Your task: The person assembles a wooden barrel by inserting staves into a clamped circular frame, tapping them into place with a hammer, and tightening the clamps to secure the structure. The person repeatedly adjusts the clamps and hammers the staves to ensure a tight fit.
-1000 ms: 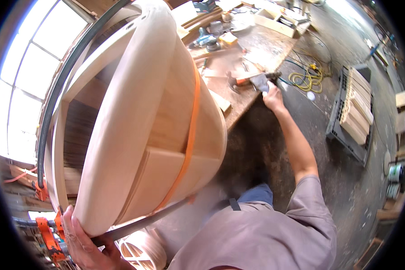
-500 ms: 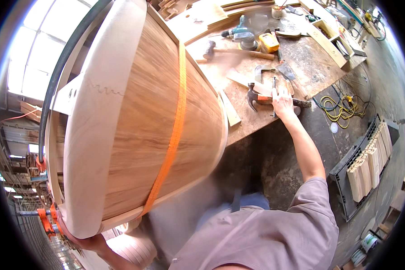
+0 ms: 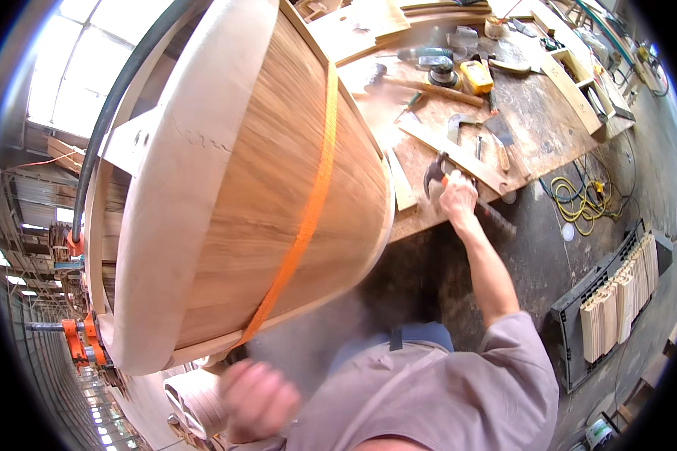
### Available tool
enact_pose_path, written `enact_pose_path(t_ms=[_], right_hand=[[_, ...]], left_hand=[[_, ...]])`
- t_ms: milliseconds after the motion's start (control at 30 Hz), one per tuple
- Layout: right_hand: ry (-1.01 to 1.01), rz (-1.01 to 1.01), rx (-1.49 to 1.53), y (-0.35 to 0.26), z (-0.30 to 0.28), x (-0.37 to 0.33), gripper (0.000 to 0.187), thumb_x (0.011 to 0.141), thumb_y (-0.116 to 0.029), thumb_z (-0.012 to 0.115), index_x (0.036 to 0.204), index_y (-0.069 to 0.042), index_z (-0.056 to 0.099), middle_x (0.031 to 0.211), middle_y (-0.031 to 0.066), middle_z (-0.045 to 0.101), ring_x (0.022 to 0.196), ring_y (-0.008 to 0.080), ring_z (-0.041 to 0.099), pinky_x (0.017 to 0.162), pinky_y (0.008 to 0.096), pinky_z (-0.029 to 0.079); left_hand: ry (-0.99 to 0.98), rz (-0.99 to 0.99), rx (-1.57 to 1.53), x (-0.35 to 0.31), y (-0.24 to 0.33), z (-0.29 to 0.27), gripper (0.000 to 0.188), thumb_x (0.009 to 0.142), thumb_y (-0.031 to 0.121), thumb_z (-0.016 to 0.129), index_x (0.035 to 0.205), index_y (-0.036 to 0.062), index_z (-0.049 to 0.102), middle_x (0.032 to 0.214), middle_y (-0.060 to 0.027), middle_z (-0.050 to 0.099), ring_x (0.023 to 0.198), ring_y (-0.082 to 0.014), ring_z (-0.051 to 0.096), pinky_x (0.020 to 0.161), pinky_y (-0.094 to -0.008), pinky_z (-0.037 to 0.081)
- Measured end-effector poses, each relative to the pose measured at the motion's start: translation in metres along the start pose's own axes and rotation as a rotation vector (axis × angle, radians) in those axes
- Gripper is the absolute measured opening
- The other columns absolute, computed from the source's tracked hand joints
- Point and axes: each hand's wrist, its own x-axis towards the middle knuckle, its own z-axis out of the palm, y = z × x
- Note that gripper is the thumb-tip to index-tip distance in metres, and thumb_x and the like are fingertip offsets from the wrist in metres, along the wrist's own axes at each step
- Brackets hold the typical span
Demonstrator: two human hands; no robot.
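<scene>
My right hand (image 3: 459, 194) is closed round the shaft of a claw hammer (image 3: 496, 218), close to its dark head, at the near edge of the workbench (image 3: 534, 98). My left hand (image 3: 259, 398) is smeared by motion in front of my shirt, apart from the wooden piece; its fingers look curled, and what they hold, if anything, cannot be made out. A large curved wooden piece (image 3: 271, 188) with a thick pale rim fills the left side. An orange strap (image 3: 308, 218) runs tight across its panelled face.
On the bench lie a wooden mallet (image 3: 436, 90), a yellow tool (image 3: 476, 77), a C-clamp (image 3: 456, 126) and a pale wood strip (image 3: 459, 159). Orange clamps (image 3: 75, 342) grip the piece's lower left. A yellow cable (image 3: 579, 195) and stacked wood slats (image 3: 617, 297) are on the right.
My right hand has closed on the hammer and drawn it slightly toward me. My left hand has let go of the wooden piece's lower rim and moved right, toward my body.
</scene>
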Motion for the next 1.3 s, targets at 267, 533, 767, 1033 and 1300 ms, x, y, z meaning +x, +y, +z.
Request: enact_pose_path(t_ms=[267, 533, 767, 1033, 1300], right_hand=[[-0.022, 0.036, 0.317, -0.079, 0.034, -0.069, 0.037, 0.071, -0.009, 0.073, 0.1, 0.002, 0.053, 0.108, 0.0234, 0.053, 0.089, 0.0439, 0.061, 0.076, 0.0508, 0.053], [0.068, 0.185, 0.532, -0.034, 0.041, -0.036, 0.034, 0.068, -0.014, 0.063, 0.101, -0.006, 0.068, 0.084, 0.0133, 0.067, 0.079, 0.0282, 0.065, 0.075, 0.0387, 0.052], [0.32, 0.131, 1.105, -0.01, -0.023, -0.202, 0.044, 0.083, -0.006, 0.071, 0.126, -0.001, 0.061, 0.103, 0.0007, 0.062, 0.08, 0.0132, 0.051, 0.072, 0.028, 0.043], [0.408, 0.003, 0.516, -0.108, -0.112, -0.449, 0.029, 0.089, -0.01, 0.067, 0.116, -0.001, 0.058, 0.122, 0.0155, 0.061, 0.101, 0.0223, 0.063, 0.083, 0.032, 0.052], [0.548, -0.452, 0.652, -0.251, -0.178, -0.485, 0.035, 0.095, -0.034, 0.065, 0.089, -0.001, 0.055, 0.101, 0.0187, 0.07, 0.089, 0.0243, 0.068, 0.067, 0.0321, 0.055]], left_hand=[[-0.255, -0.348, -0.318, -0.061, 0.02, 0.088, 0.025, 0.06, -0.003, 0.064, 0.083, 0.0068, 0.067, 0.085, -0.0058, 0.068, 0.073, -0.0247, 0.067, 0.06, -0.0332, 0.054], [-0.154, -0.345, -0.708, -0.097, 0.0, 0.125, 0.02, 0.069, -0.002, 0.063, 0.087, 0.0048, 0.061, 0.093, -0.009, 0.063, 0.083, -0.0289, 0.064, 0.069, -0.0399, 0.054], [-0.382, -0.81, -1.299, -0.112, 0.015, 0.154, 0.036, 0.085, 0.012, 0.073, 0.116, 0.0, 0.059, 0.11, -0.0125, 0.064, 0.097, -0.0233, 0.066, 0.085, -0.0349, 0.055], [-0.219, -0.78, -1.995, -0.116, 0.058, 0.081, 0.054, 0.088, 0.016, 0.074, 0.13, 0.0016, 0.044, 0.119, -0.0117, 0.06, 0.112, -0.0223, 0.061, 0.101, -0.0372, 0.047], [0.191, -0.779, -2.273, -0.154, 0.02, -0.002, 0.019, 0.101, 0.019, 0.056, 0.11, 0.0044, 0.049, 0.096, -0.0089, 0.061, 0.093, -0.0183, 0.065, 0.081, -0.035, 0.055]])
